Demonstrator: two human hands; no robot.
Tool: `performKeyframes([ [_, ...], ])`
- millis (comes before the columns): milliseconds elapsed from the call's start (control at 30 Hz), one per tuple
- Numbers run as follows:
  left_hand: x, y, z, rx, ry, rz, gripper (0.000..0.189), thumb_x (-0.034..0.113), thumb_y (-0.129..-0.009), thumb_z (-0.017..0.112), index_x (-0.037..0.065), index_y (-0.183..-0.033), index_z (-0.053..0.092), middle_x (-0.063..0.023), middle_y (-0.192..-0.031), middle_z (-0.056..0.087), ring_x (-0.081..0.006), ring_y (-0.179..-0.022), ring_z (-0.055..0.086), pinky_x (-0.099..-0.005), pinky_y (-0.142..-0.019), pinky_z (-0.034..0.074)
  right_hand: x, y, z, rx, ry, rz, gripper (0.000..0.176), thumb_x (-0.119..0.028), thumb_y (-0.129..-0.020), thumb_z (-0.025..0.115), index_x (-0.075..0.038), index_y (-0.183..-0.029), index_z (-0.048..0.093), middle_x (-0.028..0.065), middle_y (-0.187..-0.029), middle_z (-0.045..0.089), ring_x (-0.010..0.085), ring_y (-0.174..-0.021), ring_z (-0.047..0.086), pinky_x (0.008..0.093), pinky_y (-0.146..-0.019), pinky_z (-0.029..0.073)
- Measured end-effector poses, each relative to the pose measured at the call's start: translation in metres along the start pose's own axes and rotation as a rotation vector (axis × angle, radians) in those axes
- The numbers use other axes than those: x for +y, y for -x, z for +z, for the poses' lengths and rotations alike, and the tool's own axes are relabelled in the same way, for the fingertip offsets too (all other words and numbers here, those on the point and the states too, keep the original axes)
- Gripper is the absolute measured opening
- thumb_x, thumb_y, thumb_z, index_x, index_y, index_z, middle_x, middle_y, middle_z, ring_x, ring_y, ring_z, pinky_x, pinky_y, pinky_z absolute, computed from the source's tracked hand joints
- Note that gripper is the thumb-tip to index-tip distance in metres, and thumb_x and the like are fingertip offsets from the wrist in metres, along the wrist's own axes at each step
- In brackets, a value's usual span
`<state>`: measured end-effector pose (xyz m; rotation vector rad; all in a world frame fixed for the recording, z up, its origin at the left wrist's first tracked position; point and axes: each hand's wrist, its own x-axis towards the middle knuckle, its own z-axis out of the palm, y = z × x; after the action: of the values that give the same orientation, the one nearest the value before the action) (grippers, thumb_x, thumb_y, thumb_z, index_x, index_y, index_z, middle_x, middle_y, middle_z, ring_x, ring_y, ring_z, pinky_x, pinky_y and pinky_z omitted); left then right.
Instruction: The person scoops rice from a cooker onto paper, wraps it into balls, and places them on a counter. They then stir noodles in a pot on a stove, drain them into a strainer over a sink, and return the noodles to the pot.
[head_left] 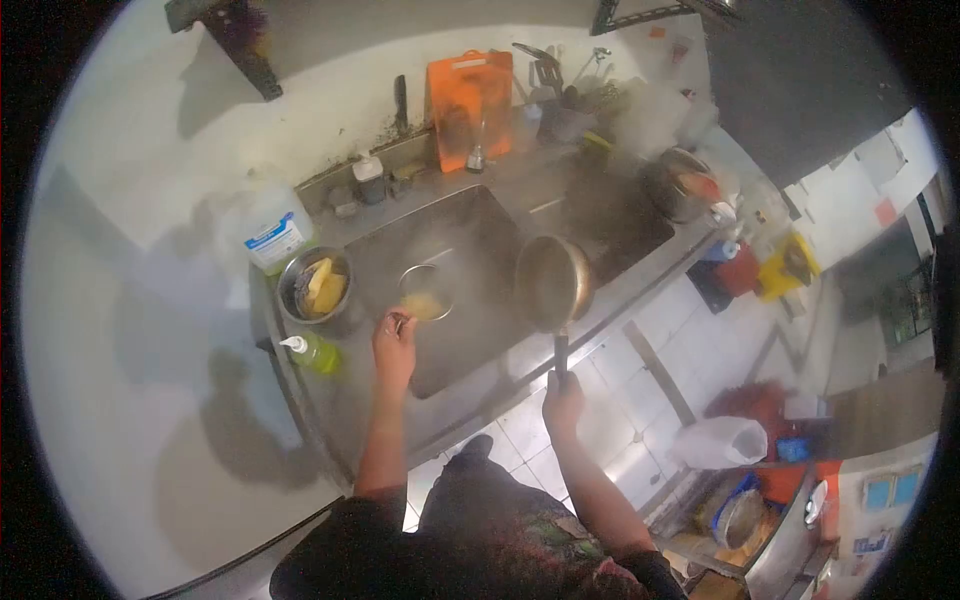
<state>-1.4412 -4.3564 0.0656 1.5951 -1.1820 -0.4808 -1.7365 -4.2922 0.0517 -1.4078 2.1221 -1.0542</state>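
Note:
My left hand (394,350) is closed on a small round strainer (438,278) with a thin metal rim. Something yellowish sits in the strainer's near side, blurred by haze. It hangs over the left basin of the metal sink (470,345). My right hand (563,402) grips the black handle of a metal pan (578,285), which is tilted above the sink's front edge. What the pan holds cannot be made out. A metal bowl (290,300) with yellow sponges or cloths (325,288) stands left of my left hand, and a green soap bottle (318,353) is in front of it.
A large jug with a blue label (275,240) stands at the left. Along the wall are a soap dispenser (369,178) and an orange cutting board (470,105). A pot (680,185) stands beyond the right basin. Haze hangs over the sinks.

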Motion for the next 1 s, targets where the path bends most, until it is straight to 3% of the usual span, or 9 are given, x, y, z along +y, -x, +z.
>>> performKeyframes([
  [67, 0.008, -0.01, 0.001, -0.008, 0.046, -0.029, 0.015, 0.015, -0.09, 0.065, 0.002, -0.097, 0.062, -0.0169, -0.094, 0.067, -0.0346, -0.084, 0.064, -0.0409, -0.078, 0.049, 0.006, -0.006, 0.012, 0.015, 0.009, -0.064, 0.028, -0.024, -0.09, 0.066, 0.001, -0.082, 0.057, 0.0235, -0.071, 0.061, 0.0422, -0.067, 0.061, 0.0463, -0.062, 0.047],
  [167, 0.015, -0.012, 0.0, 0.072, -0.148, 0.199, 0.015, 0.012, -0.089, 0.066, 0.002, -0.098, 0.06, -0.0151, -0.091, 0.066, -0.0318, -0.082, 0.064, -0.0401, -0.078, 0.049, -0.001, -0.001, 0.008, -0.065, -0.007, -0.039, 0.026, -0.023, -0.087, 0.068, 0.0, -0.082, 0.059, 0.0221, -0.072, 0.063, 0.04, -0.068, 0.063, 0.0458, -0.064, 0.048],
  [300, 0.024, -0.028, -0.005, 0.002, -0.003, 0.057, 0.013, 0.008, -0.089, 0.066, 0.002, -0.098, 0.059, -0.0115, -0.087, 0.064, -0.0228, -0.08, 0.063, -0.0341, -0.074, 0.049, -0.002, 0.0, 0.018, -0.088, -0.022, -0.101, 0.017, -0.016, -0.082, 0.066, 0.001, -0.082, 0.06, 0.0198, -0.074, 0.064, 0.0358, -0.071, 0.064, 0.0427, -0.068, 0.05],
  [333, 0.032, -0.022, -0.006, 0.014, 0.034, 0.053, 0.012, 0.007, -0.089, 0.065, 0.002, -0.097, 0.058, -0.0104, -0.086, 0.062, -0.0194, -0.079, 0.061, -0.0319, -0.073, 0.048, -0.005, 0.004, 0.014, -0.106, -0.053, 0.027, 0.017, -0.016, -0.081, 0.066, 0.001, -0.083, 0.061, 0.0202, -0.074, 0.064, 0.0356, -0.071, 0.064, 0.0419, -0.068, 0.05],
  [367, 0.039, -0.013, -0.009, 0.024, 0.066, 0.042, 0.011, 0.007, -0.09, 0.064, 0.003, -0.097, 0.057, -0.0093, -0.085, 0.06, -0.016, -0.079, 0.059, -0.0298, -0.072, 0.048, -0.003, 0.003, 0.012, -0.101, -0.054, 0.007, 0.018, -0.016, -0.081, 0.066, 0.001, -0.083, 0.061, 0.0204, -0.074, 0.064, 0.0359, -0.071, 0.064, 0.0425, -0.068, 0.05],
  [433, 0.0, -0.019, 0.003, -0.025, 0.13, 0.04, 0.011, 0.007, -0.09, 0.065, 0.003, -0.097, 0.057, -0.0086, -0.084, 0.06, -0.0155, -0.078, 0.059, -0.0296, -0.073, 0.048, 0.004, 0.007, 0.018, -0.098, -0.073, -0.032, 0.02, -0.018, -0.08, 0.067, 0.001, -0.083, 0.062, 0.0209, -0.074, 0.064, 0.0365, -0.071, 0.064, 0.0436, -0.068, 0.05],
  [533, 0.022, -0.027, 0.0, -0.014, 0.16, 0.055, 0.012, 0.008, -0.089, 0.065, 0.003, -0.097, 0.057, -0.0073, -0.083, 0.06, -0.0149, -0.077, 0.058, -0.0295, -0.073, 0.047, -0.002, 0.006, 0.019, -0.131, -0.076, 0.07, 0.023, -0.019, -0.08, 0.067, 0.002, -0.081, 0.06, 0.0216, -0.073, 0.063, 0.0381, -0.07, 0.063, 0.0456, -0.067, 0.049],
  [733, 0.029, -0.023, -0.002, 0.003, 0.087, 0.027, 0.012, 0.008, -0.09, 0.065, 0.003, -0.096, 0.057, -0.0078, -0.083, 0.062, -0.0149, -0.077, 0.058, -0.0303, -0.073, 0.047, 0.011, 0.008, 0.017, -0.107, -0.042, -0.034, 0.024, -0.02, -0.079, 0.069, 0.003, -0.077, 0.058, 0.0219, -0.07, 0.061, 0.0392, -0.067, 0.062, 0.0457, -0.065, 0.048],
  [1000, 0.048, -0.024, 0.004, -0.032, 0.117, 0.086, 0.011, 0.007, -0.09, 0.064, 0.003, -0.098, 0.058, -0.0119, -0.084, 0.063, -0.0175, -0.078, 0.061, -0.0324, -0.074, 0.049, 0.02, 0.012, 0.007, -0.12, -0.109, 0.031, 0.025, -0.021, -0.08, 0.069, 0.003, -0.081, 0.061, 0.0212, -0.073, 0.064, 0.0384, -0.07, 0.064, 0.0449, -0.066, 0.049],
])
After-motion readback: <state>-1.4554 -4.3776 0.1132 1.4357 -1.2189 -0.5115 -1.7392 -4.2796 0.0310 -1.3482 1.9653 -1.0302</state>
